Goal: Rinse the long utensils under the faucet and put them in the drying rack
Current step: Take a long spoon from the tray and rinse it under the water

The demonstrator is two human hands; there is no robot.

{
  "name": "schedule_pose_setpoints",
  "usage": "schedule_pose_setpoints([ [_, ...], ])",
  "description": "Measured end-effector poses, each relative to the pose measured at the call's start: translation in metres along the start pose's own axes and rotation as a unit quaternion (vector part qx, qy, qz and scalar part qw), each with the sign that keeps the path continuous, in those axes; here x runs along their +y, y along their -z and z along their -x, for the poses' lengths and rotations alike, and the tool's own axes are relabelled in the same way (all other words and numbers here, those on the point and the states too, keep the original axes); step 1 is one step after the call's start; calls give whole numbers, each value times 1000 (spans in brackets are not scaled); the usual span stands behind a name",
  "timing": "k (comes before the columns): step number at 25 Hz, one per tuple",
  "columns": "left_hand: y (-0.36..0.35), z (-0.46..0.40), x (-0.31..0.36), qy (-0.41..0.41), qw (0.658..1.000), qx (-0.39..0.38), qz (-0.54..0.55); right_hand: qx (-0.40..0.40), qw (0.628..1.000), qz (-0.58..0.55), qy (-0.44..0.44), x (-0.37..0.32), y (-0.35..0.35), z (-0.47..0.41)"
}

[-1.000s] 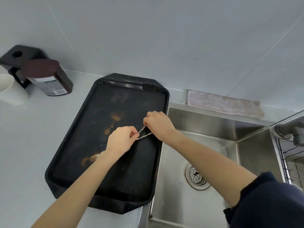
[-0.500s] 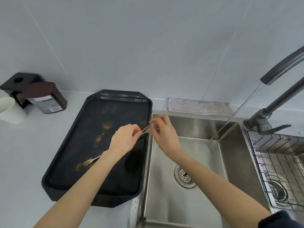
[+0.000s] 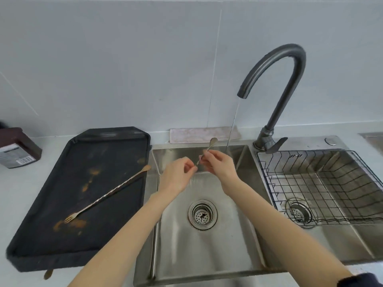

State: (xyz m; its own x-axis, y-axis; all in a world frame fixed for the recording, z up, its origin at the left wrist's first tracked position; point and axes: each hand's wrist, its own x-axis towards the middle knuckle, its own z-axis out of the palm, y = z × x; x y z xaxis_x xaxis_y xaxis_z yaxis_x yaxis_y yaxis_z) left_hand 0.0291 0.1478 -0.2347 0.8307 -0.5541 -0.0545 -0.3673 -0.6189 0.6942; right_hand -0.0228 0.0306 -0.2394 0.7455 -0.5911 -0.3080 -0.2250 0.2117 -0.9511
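Over the left sink basin [image 3: 207, 251] both my hands hold one long twisted-stem silver spoon [image 3: 209, 146]. My right hand [image 3: 217, 164] pinches its stem near the bowl, which points up and back. My left hand [image 3: 178, 177] pinches the lower end. The dark gooseneck faucet [image 3: 277, 65] runs a thin stream of water [image 3: 232, 125] just right of the spoon. A long gold fork-ended utensil [image 3: 109, 192] lies diagonally on the black tray [image 3: 41, 251] at the left. The wire drying rack [image 3: 323, 183] sits in the right basin.
A brown container [image 3: 16, 150] stands on the counter at the far left. A pinkish cloth [image 3: 199, 134] lies along the wall behind the sink. A drain strainer [image 3: 202, 214] is in the left basin's floor. A small gold object [image 3: 48, 274] pokes out below the tray's front edge.
Both hands moved right from the tray to over the sink basin, carrying the spoon. The second long utensil now lies uncovered on the tray. The view shifted right and up.
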Motion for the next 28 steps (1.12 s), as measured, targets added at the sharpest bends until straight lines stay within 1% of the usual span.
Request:
schedule_pose_setpoints([
  [4, -23, 0, 20, 15, 999, -20, 36, -5, 999, -32, -23, -9, 34, -4],
  [9, -37, -11, 39, 42, 997, -16, 66, -19, 999, -26, -42, -21, 57, -22],
  [15, -54, -28, 47, 66, 992, -16, 107, -60, 995, -30, -76, -24, 70, -54],
  [20, -63, -35, 47, 86, 985, -28, 146, -75, 988, -77, -110, -22, 74, -69],
  [22, -66, -36, 47, 99, 978, -41, 178, -91, 983, -105, -117, -27, 77, -74],
  [24, -66, -37, 49, 121, 963, -59, 232, -94, 980, -135, -116, -32, 77, -78],
  [26, -66, -38, 53, 144, 944, -78, 286, -84, 982, -134, -102, -36, 76, -83],
  [28, -64, -41, 58, 157, 930, -95, 317, -74, 986, -126, -85, -39, 74, -86],
])
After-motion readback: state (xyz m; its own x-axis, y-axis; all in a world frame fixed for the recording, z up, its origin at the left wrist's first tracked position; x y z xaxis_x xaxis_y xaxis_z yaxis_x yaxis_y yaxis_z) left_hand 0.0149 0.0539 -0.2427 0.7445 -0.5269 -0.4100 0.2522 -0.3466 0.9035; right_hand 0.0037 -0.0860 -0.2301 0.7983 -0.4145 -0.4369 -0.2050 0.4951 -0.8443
